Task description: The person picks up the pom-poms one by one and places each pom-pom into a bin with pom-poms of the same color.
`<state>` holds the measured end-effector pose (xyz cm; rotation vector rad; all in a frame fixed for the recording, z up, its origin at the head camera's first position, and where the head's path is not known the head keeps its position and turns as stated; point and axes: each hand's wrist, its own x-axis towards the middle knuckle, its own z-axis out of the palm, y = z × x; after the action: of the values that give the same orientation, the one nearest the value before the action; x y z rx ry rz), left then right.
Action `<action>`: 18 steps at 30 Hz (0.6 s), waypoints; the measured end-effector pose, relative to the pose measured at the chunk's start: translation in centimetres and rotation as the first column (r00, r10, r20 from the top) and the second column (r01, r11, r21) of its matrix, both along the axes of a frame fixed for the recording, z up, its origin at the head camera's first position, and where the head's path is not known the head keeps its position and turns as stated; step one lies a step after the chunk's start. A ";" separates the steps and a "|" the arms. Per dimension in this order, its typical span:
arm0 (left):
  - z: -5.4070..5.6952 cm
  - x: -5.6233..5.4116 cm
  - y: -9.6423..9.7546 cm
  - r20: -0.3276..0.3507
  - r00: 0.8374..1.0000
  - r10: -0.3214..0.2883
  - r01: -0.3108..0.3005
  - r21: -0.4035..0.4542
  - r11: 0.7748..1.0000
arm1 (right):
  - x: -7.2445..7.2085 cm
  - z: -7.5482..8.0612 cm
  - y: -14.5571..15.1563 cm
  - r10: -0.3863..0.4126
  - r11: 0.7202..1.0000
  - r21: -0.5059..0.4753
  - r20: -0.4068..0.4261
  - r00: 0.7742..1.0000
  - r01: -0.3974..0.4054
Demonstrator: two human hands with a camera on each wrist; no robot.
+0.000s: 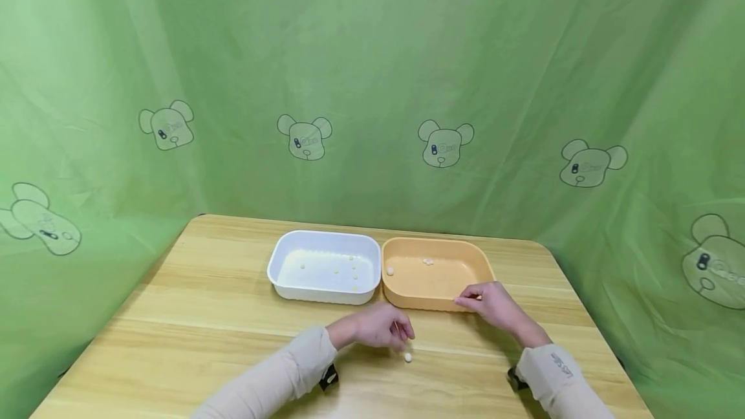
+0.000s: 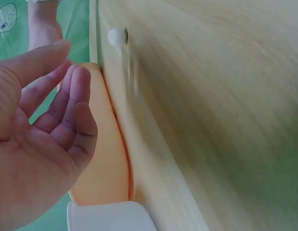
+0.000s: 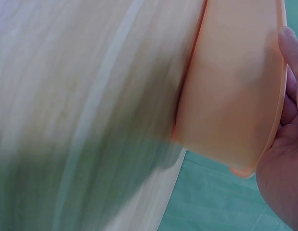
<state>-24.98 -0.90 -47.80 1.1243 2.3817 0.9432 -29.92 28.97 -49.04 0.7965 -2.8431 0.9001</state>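
Observation:
My left hand [image 1: 381,327] hovers over the table in front of the bins, fingers loosely bent and nothing between them. Close by its fingertips is a small white ball [image 1: 408,357]; in the left wrist view this ball [image 2: 117,36] stands apart from the hand. An orange plastic bin [image 1: 427,303] has its front right rim pinched by my right hand [image 1: 495,306]. The right wrist view shows the thumb [image 3: 289,43] at the rim's outer side, other fingers behind the wall. Inside the orange bin are a white ball [image 1: 390,271] and several small white pieces [image 1: 429,262].
Left of the orange bin, against it, sits a white bin [image 1: 326,295] with several tiny yellowish pieces [image 1: 335,271] scattered on its floor. Both stand toward the back of a wooden table [image 1: 221,277]. A green curtain [image 1: 372,83] hangs behind and along the sides.

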 end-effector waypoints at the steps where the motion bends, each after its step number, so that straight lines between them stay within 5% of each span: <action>1: 0.0 0.0 0.0 -0.005 1.000 -0.005 0.005 -0.004 1.000 | 0.0 0.0 0.0 0.001 1.000 -0.001 0.001 1.000 -0.001; 18: -1.4 -0.1 1.0 -0.084 0.993 -0.082 0.076 -0.077 0.994 | -0.1 0.1 -0.1 -0.014 1.000 -0.002 0.019 1.000 0.014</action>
<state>-25.09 0.06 -49.19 1.2454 2.3990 0.7891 -30.04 28.90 -48.93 0.7710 -2.8595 0.9137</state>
